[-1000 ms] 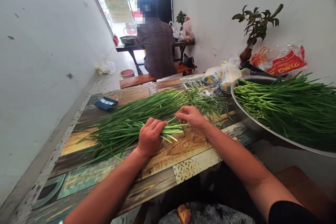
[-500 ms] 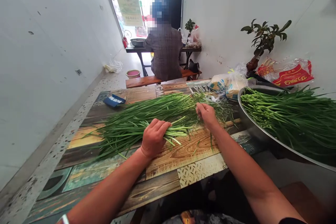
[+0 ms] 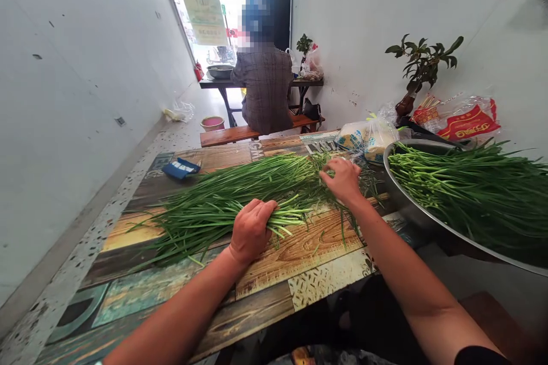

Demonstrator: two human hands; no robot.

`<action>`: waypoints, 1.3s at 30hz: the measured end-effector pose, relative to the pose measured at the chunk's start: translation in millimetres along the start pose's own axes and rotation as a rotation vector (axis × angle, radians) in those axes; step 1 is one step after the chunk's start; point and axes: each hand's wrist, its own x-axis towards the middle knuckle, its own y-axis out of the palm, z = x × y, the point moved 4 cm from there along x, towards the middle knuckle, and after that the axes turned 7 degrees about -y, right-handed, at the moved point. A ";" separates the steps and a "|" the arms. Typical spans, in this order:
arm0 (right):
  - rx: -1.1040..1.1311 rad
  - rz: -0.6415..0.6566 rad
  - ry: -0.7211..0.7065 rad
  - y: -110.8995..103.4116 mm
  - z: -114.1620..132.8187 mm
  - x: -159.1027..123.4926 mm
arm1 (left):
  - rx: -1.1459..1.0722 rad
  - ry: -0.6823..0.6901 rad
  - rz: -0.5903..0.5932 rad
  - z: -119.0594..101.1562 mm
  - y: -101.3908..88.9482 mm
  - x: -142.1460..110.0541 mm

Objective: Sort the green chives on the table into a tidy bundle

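Observation:
A long pile of green chives point(image 3: 240, 191) lies across the patterned wooden table point(image 3: 299, 251). My left hand point(image 3: 250, 228) is closed round a small bundle of chives point(image 3: 285, 218), whose pale cut ends stick out to the right. My right hand point(image 3: 342, 179) reaches further back and rests on the loose chives at the right end of the pile, fingers curled and pinching into the stalks. A big metal basin point(image 3: 406, 199) at the right holds more chives point(image 3: 479, 194).
A tied plastic bag point(image 3: 368, 137) and a red packet point(image 3: 466, 120) lie behind the basin by a potted plant point(image 3: 417, 65). A blue packet point(image 3: 182, 168) sits at the table's far left. Another person in a checked shirt point(image 3: 265, 88) sits on a bench point(image 3: 240, 134) at a further table.
My right hand has left the bundle's cut ends and moved back and to the right onto the loose chives. My left hand keeps its grip on the bundle.

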 end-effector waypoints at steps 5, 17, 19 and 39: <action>0.000 0.019 -0.072 3.1 12.4 10.8 | 0.048 0.002 -0.014 -0.1 -1.2 -0.2; -0.029 0.223 -0.304 42.1 27.4 28.7 | 0.080 0.025 -0.037 0.9 4.2 -3.9; -0.007 0.164 -0.264 42.5 24.4 38.5 | 0.073 0.019 -0.015 0.4 4.5 -3.1; -0.176 0.312 -0.452 31.3 36.6 44.2 | 0.013 -0.039 0.051 1.1 10.5 -3.5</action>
